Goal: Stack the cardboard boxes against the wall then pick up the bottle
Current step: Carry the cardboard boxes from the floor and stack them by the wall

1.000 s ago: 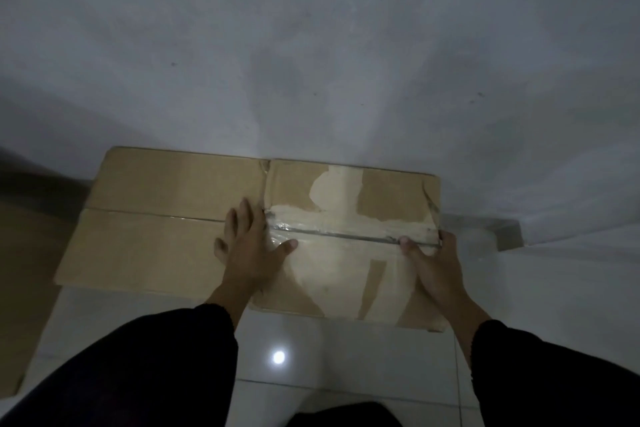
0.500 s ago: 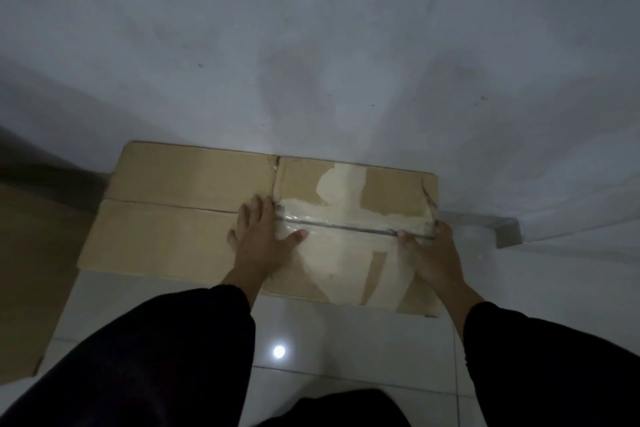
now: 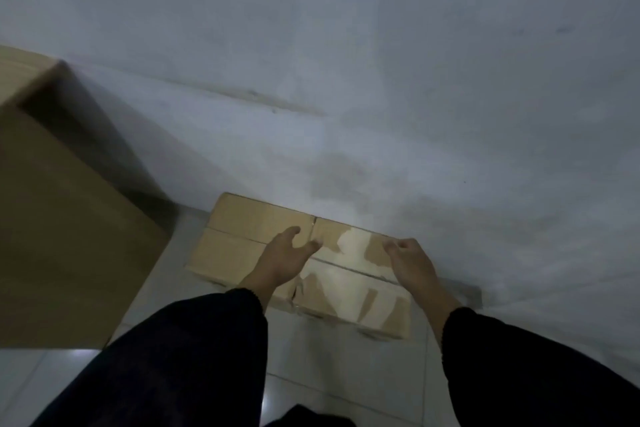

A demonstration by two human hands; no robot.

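A flat cardboard box with torn, taped top flaps lies on the floor, its far edge against the grey wall. My left hand hovers above its middle, fingers loosely curled, holding nothing. My right hand hangs over the box's right part, fingers loosely curled and holding nothing. Both hands appear lifted off the box. No bottle is in view.
A much larger cardboard box stands at the left, close to the wall. White floor tiles run between me and the boxes. A dark skirting piece sits at the wall's foot to the right.
Both hands came off the box top, where they had been pressing flat. The view pulled back and turned, bringing the large box on the left into sight.
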